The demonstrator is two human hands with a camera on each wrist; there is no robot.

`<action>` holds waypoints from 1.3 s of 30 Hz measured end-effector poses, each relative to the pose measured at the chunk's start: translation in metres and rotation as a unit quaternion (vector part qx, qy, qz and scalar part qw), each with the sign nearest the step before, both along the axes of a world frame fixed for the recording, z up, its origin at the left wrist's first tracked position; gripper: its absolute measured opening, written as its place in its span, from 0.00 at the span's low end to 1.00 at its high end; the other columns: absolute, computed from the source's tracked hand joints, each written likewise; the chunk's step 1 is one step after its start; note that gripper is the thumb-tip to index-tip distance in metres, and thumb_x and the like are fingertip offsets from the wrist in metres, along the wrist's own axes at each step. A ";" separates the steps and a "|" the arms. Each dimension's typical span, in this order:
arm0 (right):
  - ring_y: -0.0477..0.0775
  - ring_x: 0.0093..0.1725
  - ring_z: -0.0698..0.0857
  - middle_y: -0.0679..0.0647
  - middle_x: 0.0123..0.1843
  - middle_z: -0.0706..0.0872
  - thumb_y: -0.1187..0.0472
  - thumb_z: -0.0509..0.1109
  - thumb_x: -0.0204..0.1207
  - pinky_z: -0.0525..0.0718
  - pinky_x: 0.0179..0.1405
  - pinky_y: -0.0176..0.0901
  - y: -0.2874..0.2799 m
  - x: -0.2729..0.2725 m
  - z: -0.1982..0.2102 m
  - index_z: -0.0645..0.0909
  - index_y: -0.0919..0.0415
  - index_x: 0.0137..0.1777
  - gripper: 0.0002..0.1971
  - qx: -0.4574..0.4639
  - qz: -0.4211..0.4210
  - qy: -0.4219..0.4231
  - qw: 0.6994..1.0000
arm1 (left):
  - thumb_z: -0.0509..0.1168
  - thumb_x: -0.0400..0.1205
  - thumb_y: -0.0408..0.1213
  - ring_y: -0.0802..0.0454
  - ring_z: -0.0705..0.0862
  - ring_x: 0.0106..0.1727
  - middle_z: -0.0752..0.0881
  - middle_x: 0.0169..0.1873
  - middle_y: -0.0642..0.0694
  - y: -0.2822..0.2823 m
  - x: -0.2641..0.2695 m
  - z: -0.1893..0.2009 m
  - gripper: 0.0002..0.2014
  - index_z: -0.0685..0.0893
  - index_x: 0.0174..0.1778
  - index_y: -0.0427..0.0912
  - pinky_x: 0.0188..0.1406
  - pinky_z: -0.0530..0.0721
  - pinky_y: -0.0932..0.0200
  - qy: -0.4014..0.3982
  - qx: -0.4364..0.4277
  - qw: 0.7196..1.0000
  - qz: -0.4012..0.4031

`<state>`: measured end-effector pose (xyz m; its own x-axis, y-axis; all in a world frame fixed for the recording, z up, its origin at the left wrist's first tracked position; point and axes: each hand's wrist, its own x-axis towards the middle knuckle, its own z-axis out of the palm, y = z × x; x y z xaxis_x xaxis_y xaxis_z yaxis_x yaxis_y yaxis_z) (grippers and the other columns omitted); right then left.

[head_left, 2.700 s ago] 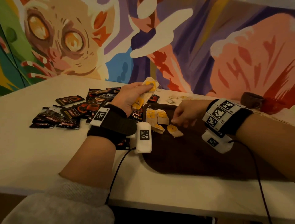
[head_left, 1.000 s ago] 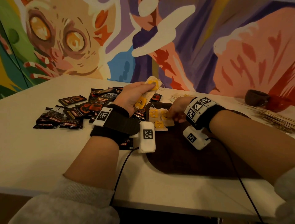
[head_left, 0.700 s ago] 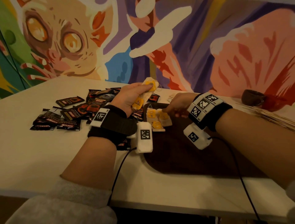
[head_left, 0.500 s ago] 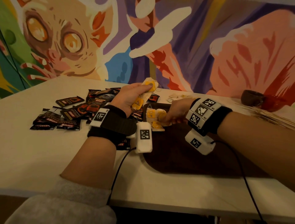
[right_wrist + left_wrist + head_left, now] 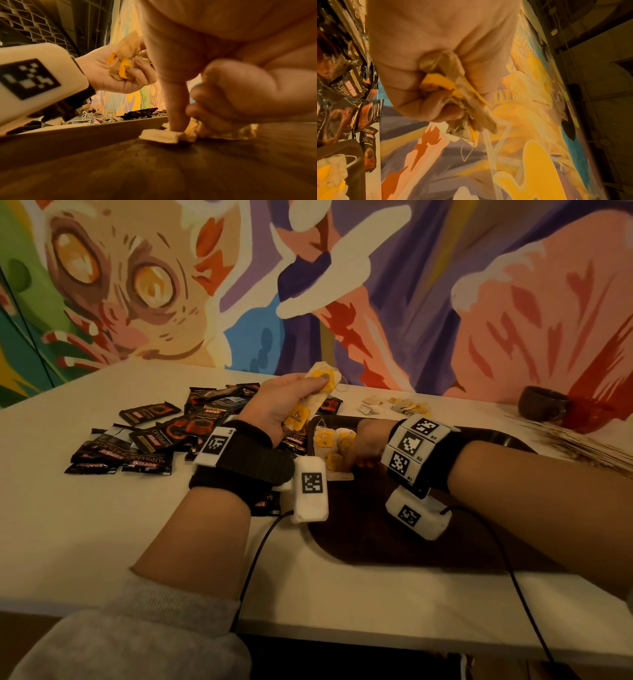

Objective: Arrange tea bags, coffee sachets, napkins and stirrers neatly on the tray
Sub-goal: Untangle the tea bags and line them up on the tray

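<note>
L hand [image 5: 274, 405] grips tea bags [image 5: 317, 392]; R hand [image 5: 364, 445] touches bags [image 5: 325, 438] on tray [image 5: 376, 535].

Pale table [image 5: 85, 525] is seen front edge to wall. Left-centre: coffee sachets [image 5: 154, 440] are strewn in a loose black-and-red heap, many overlapping; one more sachet [image 5: 265, 501] is partly hidden nr the tray's left edge. Dark brown tray [image 5: 376, 542] is set flat, centre-right, just beside the heap. Behind the tray, a few tea bags [image 5: 400, 406] are scattered on bare tabletop. Far right: stirrers [image 5: 582, 445] are laid in a thin bundle, w/ a dark cup [image 5: 541, 407] and sth red [image 5: 589, 412] behind them.
</note>
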<state>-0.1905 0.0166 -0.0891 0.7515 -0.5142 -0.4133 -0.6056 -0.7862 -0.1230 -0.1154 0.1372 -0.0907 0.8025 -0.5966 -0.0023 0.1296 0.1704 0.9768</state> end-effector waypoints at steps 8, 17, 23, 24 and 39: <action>0.48 0.35 0.75 0.53 0.38 0.78 0.54 0.72 0.75 0.72 0.32 0.35 0.003 0.004 -0.010 0.74 0.60 0.38 0.13 0.006 -0.005 -0.043 0.999 | 0.70 0.79 0.39 0.61 0.85 0.28 0.88 0.36 0.48 -0.001 0.001 -0.001 0.08 0.85 0.53 0.43 0.22 0.79 0.68 -0.003 0.002 1.000 0.001; 0.47 0.30 0.80 0.55 0.34 0.84 0.59 0.75 0.74 0.76 0.22 0.32 -0.004 0.004 0.003 0.84 0.66 0.52 0.12 0.099 -0.017 -0.072 0.992 | 0.70 0.79 0.38 0.54 0.87 0.38 0.89 0.43 0.43 -0.002 0.005 -0.003 0.11 0.85 0.56 0.41 0.33 0.84 0.61 0.006 -0.013 1.000 -0.012; 0.42 0.23 0.75 0.53 0.33 0.83 0.57 0.76 0.72 0.71 0.14 0.28 -0.004 0.007 0.017 0.85 0.67 0.59 0.19 0.076 0.020 -0.085 0.993 | 0.71 0.78 0.40 0.53 0.87 0.41 0.89 0.47 0.42 -0.002 0.009 -0.004 0.16 0.84 0.61 0.41 0.34 0.83 0.60 -0.001 -0.005 1.000 -0.007; 0.43 0.25 0.75 0.53 0.34 0.83 0.57 0.76 0.72 0.71 0.13 0.27 -0.004 0.008 0.017 0.83 0.66 0.61 0.20 0.073 0.023 -0.091 0.993 | 0.71 0.79 0.40 0.54 0.86 0.40 0.89 0.45 0.43 -0.002 0.009 -0.005 0.15 0.84 0.60 0.42 0.32 0.82 0.61 -0.003 -0.002 1.000 -0.008; 0.52 0.45 0.75 0.61 0.53 0.81 0.63 0.75 0.72 0.68 0.30 0.30 -0.007 0.025 -0.007 0.80 0.67 0.67 0.22 -0.013 0.064 -0.164 0.984 | 0.72 0.78 0.40 0.49 0.87 0.48 0.89 0.51 0.40 -0.005 0.016 -0.009 0.14 0.85 0.58 0.42 0.48 0.84 0.55 -0.008 -0.005 1.000 -0.012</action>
<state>-0.1652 0.0094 -0.0959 0.9020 -0.4133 -0.1251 -0.4318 -0.8594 -0.2739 -0.0992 0.1321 -0.1002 0.7875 -0.6161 0.0156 0.1188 0.1766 0.9771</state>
